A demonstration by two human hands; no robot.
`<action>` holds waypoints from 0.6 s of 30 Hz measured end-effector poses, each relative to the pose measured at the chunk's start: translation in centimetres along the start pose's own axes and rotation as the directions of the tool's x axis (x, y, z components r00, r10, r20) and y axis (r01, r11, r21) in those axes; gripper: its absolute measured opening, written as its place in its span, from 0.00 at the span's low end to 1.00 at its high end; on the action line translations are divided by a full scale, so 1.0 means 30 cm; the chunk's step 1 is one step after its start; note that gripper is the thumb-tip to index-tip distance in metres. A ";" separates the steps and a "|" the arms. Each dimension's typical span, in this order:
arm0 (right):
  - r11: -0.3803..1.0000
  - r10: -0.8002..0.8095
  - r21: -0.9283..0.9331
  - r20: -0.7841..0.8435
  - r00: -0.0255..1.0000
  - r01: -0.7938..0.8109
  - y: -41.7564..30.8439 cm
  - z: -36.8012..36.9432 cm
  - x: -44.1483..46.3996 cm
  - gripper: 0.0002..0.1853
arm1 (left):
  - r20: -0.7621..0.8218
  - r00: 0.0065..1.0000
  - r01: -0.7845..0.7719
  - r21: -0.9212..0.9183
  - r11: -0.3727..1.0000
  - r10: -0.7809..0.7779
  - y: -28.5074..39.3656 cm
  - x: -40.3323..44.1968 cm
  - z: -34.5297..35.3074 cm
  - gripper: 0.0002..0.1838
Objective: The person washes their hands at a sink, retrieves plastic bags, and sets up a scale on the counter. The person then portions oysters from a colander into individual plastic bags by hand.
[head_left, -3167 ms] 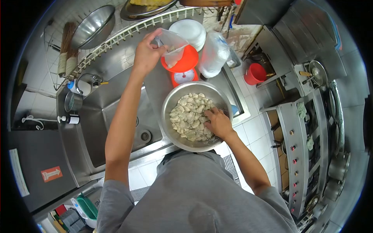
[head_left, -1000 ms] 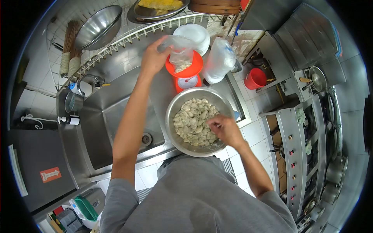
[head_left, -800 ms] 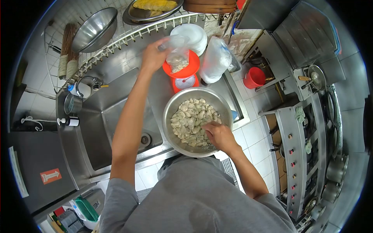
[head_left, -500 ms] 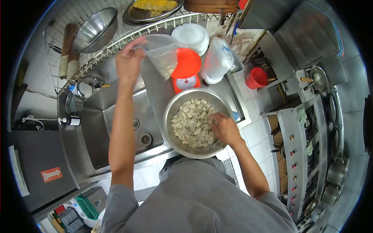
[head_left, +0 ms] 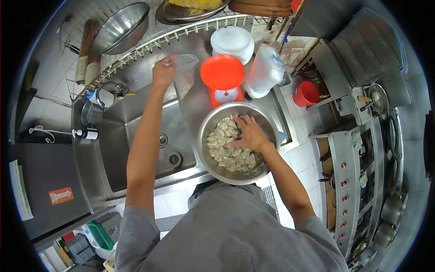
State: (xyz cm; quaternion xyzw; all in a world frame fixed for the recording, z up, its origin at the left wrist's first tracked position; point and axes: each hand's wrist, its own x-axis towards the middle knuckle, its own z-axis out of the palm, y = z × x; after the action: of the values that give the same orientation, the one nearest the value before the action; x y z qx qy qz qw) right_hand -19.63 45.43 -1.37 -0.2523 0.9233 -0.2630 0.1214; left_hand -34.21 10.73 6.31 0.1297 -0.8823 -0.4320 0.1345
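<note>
**The left hand (head_left: 163,71) is holding a clear bag (head_left: 186,76) while the right hand (head_left: 248,135) is resting in the big bowl (head_left: 262,116)**

The left hand is pinching the top of the bag, with its fingers curled in and close together. The right hand is spreading its fingers wide over the pale soft pieces (head_left: 221,146), which are looking like oysters without shells. It is touching the heap, but I cannot tell if its fingertips are gripping any piece.

The soft pieces are lying in the big bowl, right in front of the person's tummy. The right hand is already sitting on them, so it is the nearer one. The bag is hanging ahead of the bowl and off to the left, well apart from the heap. Its long side seems to be running down from the left hand. I cannot tell how much is lying inside it.

A red scale (head_left: 222,72) is standing just to the right of the bag and just past the bowl. Behind the scale, white plates (head_left: 232,40) are sitting in a stack, and a stuffed plastic bag (head_left: 263,75) is standing beside it on the right. The sink (head_left: 114,152) is lying to the left, under the left arm. Farther right, a red bucket (head_left: 306,94) is sitting low, and the stove (head_left: 336,154) is standing along that side.
</note>
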 end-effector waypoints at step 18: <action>0.998 0.063 -0.019 0.072 0.995 -0.062 -0.042 0.065 -0.019 0.38 | 0.099 0.543 -0.819 -0.158 0.552 0.834 0.601 -0.262 0.265 0.17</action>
State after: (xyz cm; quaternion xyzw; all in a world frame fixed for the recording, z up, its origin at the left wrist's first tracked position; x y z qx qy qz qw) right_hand -17.96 43.96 -2.24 -0.2339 0.9278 -0.2421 0.1611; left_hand -31.72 29.92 14.99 -0.3429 -0.8260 -0.3670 0.2557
